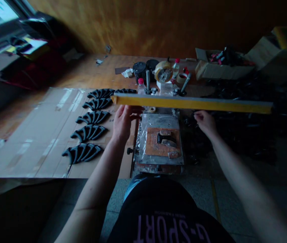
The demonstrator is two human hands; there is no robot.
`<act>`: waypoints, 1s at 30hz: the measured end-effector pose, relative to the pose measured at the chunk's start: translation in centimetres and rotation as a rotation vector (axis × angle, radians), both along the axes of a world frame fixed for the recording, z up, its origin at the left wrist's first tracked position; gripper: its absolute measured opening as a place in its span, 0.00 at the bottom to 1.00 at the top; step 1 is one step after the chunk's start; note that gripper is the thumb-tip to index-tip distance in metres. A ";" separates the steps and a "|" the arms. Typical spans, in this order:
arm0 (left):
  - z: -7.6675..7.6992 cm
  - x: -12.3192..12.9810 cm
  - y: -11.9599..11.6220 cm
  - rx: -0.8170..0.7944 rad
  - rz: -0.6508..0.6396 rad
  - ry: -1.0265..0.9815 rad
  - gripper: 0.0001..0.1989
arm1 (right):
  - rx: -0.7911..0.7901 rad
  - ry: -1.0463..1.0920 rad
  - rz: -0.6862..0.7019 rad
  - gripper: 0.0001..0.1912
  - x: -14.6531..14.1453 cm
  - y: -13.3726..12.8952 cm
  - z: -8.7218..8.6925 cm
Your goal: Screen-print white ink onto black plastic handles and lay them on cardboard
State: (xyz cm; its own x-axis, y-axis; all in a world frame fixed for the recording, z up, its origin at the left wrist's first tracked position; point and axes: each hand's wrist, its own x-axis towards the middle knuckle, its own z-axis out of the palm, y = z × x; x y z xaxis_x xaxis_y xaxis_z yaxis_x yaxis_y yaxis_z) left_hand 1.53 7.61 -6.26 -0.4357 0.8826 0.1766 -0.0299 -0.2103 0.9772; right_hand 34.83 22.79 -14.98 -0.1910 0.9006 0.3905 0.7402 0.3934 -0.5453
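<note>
Fanned rows: 6 groups of curved black parts (90, 132), most laid out on the cardboard (44, 135) to my left. Reads as the done side, my judgement.
Dark pile (244, 128): spread to my right, too dim to count. Probably what's left, so a fair amount to go.
Fixture part: 1 black piece (161, 137) on the wooden block (150, 148), which sits on the metal plate (158, 119) in front of me. I'd call this piece mid-job.
Piece looks: dark, slightly glossy, lying flat beside a paler insert (168, 143) (any marking on it is too small to read).
Left hand (122, 123): fingers part-curled, near the plate's far left corner, under the yellow bar (191, 103). Can't tell if it grips anything.
Right hand (205, 122): fingertips drawn in, at the pile's near-left edge. Can't tell if a part is pinched there.
Bench (70, 76) back: bottles (175, 68), black tubs (139, 71), tape roll (182, 78), open box (209, 70).
</note>
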 end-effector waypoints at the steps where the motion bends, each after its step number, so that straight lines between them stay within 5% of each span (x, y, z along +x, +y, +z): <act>1: 0.2 0.1 0.5 0.007 -0.001 -0.014 0.20 | -0.064 -0.006 0.016 0.08 -0.3 -1.3 -1.3; 6: 0.6 0.6 0.9 0.026 0.017 -0.045 0.20 | -0.339 -0.034 0.159 0.06 -3.4 -6.9 -4.8; 16: 0.7 0.7 0.7 0.023 0.009 0.001 0.21 | -0.313 -0.113 0.279 0.07 -6.1 -9.1 -5.1; 20: 0.5 0.4 0.8 0.058 0.006 0.039 0.21 | -0.182 -0.055 0.269 0.10 -7.7 -9.2 -2.9; 30: 0.3 -0.5 1.6 0.158 0.012 0.103 0.20 | 0.260 0.075 0.138 0.13 -12.4 -9.8 6.0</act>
State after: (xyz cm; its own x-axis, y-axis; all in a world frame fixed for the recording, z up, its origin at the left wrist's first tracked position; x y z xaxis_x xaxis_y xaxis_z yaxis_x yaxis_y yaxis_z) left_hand 1.06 9.16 -6.01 -0.4185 0.8352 0.3568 0.0724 -0.3609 0.9298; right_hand 22.45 12.96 -8.97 -0.2670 0.7359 0.6222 0.6315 0.6213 -0.4639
